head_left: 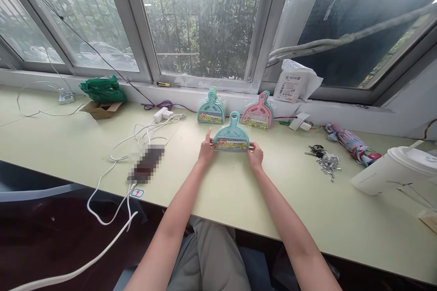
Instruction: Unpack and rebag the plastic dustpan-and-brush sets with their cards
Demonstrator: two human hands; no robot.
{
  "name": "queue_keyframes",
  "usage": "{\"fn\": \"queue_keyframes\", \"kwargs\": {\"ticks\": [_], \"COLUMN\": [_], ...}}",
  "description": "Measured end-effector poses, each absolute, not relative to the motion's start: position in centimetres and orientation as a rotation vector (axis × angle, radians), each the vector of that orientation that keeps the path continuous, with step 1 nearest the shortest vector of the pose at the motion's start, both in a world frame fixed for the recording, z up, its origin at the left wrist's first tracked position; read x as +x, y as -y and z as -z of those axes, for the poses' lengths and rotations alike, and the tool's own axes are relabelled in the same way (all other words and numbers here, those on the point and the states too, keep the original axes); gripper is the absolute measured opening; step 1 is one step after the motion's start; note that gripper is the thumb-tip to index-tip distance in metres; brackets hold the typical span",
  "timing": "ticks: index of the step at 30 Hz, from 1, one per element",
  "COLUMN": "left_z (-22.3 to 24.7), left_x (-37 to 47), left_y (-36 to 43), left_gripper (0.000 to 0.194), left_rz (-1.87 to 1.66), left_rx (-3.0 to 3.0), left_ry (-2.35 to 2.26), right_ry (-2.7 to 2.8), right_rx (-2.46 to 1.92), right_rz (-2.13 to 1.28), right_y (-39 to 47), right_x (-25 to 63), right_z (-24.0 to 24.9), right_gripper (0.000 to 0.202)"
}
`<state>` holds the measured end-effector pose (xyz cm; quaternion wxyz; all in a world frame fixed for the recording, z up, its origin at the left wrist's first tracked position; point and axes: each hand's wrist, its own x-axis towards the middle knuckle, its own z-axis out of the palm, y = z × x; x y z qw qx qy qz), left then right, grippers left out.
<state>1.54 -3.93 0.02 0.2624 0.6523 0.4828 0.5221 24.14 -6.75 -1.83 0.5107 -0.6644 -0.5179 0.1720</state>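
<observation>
Between both hands stands a teal dustpan and brush set (232,135) in clear wrapping, upright with its looped handle on top. My left hand (206,149) grips its left lower edge, one finger pointing up. At the right lower edge, my right hand (255,154) pinches it with fingers closed. Behind it to the left, a row of several teal dustpan sets (211,108) leans near the window wall. Pink dustpan sets (258,111) stand behind it to the right, with a teal one partly hidden among them.
Left lie a blurred dark phone (147,164), white cables (102,182), a charger (163,115) and a green bag (103,89) on a cardboard box (101,109). Right are keys (326,161), a folded umbrella (351,143), a white cup (392,170) and a tissue pack (293,84) on the sill.
</observation>
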Motion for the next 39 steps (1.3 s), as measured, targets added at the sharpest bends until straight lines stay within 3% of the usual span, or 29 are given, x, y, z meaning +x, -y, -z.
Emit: {"fn": "queue_keyframes", "kwargs": {"ticks": [4, 10, 19, 21, 26, 32, 39], "left_z": [0.3, 0.5, 1.3, 1.7, 2.4, 2.1, 1.8], "left_x": [-1.0, -3.9, -5.6, -5.9, -6.2, -5.8, -5.7], "left_y": [1.6, -3.1, -11.5, -13.3, -16.7, -17.5, -17.4], "left_gripper": [0.07, 0.03, 0.017, 0.019, 0.044, 0.035, 0.044], "left_rz": [-1.506, -1.53, -1.552, -1.586, -1.697, -1.55, -1.516], "left_rx": [1.698, 1.601, 1.497, 1.459, 1.468, 1.692, 1.696], "left_ry": [-1.383, -1.557, -1.714, -1.731, -1.733, -1.759, -1.781], "right_ry": [1.412, 1.481, 1.516, 1.525, 1.502, 1.531, 1.555], "right_rx": [-1.625, -1.695, -1.678, -1.687, -1.651, -1.603, -1.542], "right_rz": [-0.309, -0.18, -0.042, -0.037, -0.031, -0.031, -0.077], "right_y": [4.6, -0.9, -9.2, -10.8, -13.1, -13.8, -14.2], "right_x": [21.2, 16.6, 14.0, 13.5, 13.0, 12.8, 12.6], "right_z": [1.1, 0.6, 1.0, 1.0, 0.9, 1.1, 1.4], "right_gripper": [0.016, 0.017, 0.022, 0.026, 0.052, 0.066, 0.07]}}
